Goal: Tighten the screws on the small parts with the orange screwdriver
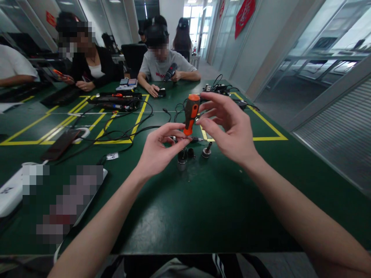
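An orange and dark grey screwdriver stands nearly upright with its handle up, in front of me. My left hand is closed in a pinch around its lower end, thumb and fingertips meeting just below the handle. To the right of the handle, my right hand is open, its fingers curved and apart. Beneath my hands on the table are a metal cylinder, a small black part and a round metal piece with a stem. The screwdriver's tip is hidden.
Yellow tape marks areas on the green table. Cables, a phone and a white power strip lie left. Across the table, a person holds a power drill. Another person sits further left.
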The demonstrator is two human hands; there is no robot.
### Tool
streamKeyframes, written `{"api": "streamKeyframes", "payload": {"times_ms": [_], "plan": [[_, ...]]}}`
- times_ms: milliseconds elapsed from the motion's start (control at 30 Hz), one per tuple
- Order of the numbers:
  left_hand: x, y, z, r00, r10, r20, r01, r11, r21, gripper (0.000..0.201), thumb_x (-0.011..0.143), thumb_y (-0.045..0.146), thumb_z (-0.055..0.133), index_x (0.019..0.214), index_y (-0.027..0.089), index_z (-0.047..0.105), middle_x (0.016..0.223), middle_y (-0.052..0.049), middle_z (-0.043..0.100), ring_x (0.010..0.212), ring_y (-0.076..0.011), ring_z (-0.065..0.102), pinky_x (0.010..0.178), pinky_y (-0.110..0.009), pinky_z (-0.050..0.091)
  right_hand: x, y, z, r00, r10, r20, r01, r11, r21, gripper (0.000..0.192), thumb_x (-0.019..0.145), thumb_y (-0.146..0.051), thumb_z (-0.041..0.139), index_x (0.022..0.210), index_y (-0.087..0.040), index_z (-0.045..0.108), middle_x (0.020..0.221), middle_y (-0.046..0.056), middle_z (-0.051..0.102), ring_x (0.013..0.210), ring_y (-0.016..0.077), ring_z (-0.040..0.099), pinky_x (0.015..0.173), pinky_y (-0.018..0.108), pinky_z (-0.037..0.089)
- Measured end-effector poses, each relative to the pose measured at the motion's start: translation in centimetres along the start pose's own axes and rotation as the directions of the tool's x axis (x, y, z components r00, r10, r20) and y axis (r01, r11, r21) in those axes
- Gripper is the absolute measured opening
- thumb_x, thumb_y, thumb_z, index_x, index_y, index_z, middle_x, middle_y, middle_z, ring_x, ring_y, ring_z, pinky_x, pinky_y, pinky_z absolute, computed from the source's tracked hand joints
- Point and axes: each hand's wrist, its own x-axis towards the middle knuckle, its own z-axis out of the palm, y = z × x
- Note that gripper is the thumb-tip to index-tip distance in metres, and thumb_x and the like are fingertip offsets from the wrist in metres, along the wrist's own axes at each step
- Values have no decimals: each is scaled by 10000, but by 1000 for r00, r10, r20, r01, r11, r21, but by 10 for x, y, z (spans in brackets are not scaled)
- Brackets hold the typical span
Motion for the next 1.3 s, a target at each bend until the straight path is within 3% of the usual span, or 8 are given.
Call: {"api": "streamKeyframes", "payload": {"times_ms": [133, 267, 367, 500, 700, 800, 1000, 1300], "plan": [[2, -1, 0, 1000, 6, 7, -6, 1000, 8, 259, 818, 201, 809, 1066, 183, 736, 890, -26, 787, 837, -171, 743, 682, -254, 538, 19, -10, 11, 995, -80, -52, 79, 997, -19, 575, 992, -487, 668, 1508, -313, 484, 1096, 10, 718, 1041, 207, 728, 857, 331, 624], [-1, -4, -2, 999, 36, 8, -37, 998, 56, 260, 838, 216, 784, 1090, 187, 728, 988, -45, 779, 869, -173, 714, 676, -261, 534, 23, -21, 13, 991, -122, -45, 119, 991, -64, 417, 983, -405, 689, 1378, -287, 623, 1011, -7, 729, 988, 200, 743, 820, 307, 635], [-6, -13, -6, 992, 125, 6, -125, 986, 106, 357, 819, 224, 794, 1166, 207, 708, 1149, -70, 760, 956, -189, 691, 710, -270, 535, 21, -27, 10, 992, -121, 20, 123, 990, -71, 290, 1007, -367, 641, 1272, -265, 698, 1111, 13, 733, 1045, 217, 741, 840, 326, 641], [-16, -30, -14, 990, 125, 68, -135, 977, 168, 545, 797, 209, 801, 1319, 237, 644, 1306, -97, 714, 1140, -249, 677, 868, -342, 548, 21, -29, 5, 991, -130, 42, 133, 988, -78, 280, 1004, -354, 649, 1254, -243, 704, 1135, 17, 729, 1008, 198, 749, 844, 307, 641], [-35, -54, -13, 965, -3, 264, -51, 979, 199, 675, 822, 194, 766, 1460, 240, 548, 1458, -144, 641, 1327, -311, 620, 1044, -466, 539, 21, -24, 8, 989, -145, -43, 140, 986, -93, 268, 973, -401, 706, 1181, -232, 717, 1062, 20, 723, 1021, 217, 746, 826, 318, 652], [-46, -61, -5, 953, -62, 297, -13, 970, 244, 599, 876, 198, 718, 1452, 197, 554, 1396, -153, 681, 1260, -289, 667, 1086, -482, 527, 20, -23, 10, 990, -133, -36, 130, 988, -82, 285, 1004, -423, 658, 1216, -239, 704, 1134, 30, 711, 1130, 252, 719, 848, 358, 661], [-58, -69, 3, 971, -91, 220, 27, 961, 275, 508, 916, 213, 693, 1407, 189, 568, 1239, -119, 749, 1091, -254, 736, 1024, -462, 576, 18, -22, 11, 996, -85, 30, 85, 996, -4, 375, 1069, -493, 514, 1332, -259, 644, 1290, 38, 677, 1168, 230, 715, 905, 356, 650], [-62, -77, 8, 982, -89, 166, 15, 915, 402, 485, 914, 289, 725, 1361, 212, 552, 1126, -89, 765, 958, -249, 759, 894, -411, 615, 17, -24, 23, 998, -32, 48, 26, 992, 122, 438, 1049, -617, 476, 1232, -242, 609, 1166, 52, 673, 1034, 181, 722, 874, 335, 644]]}}
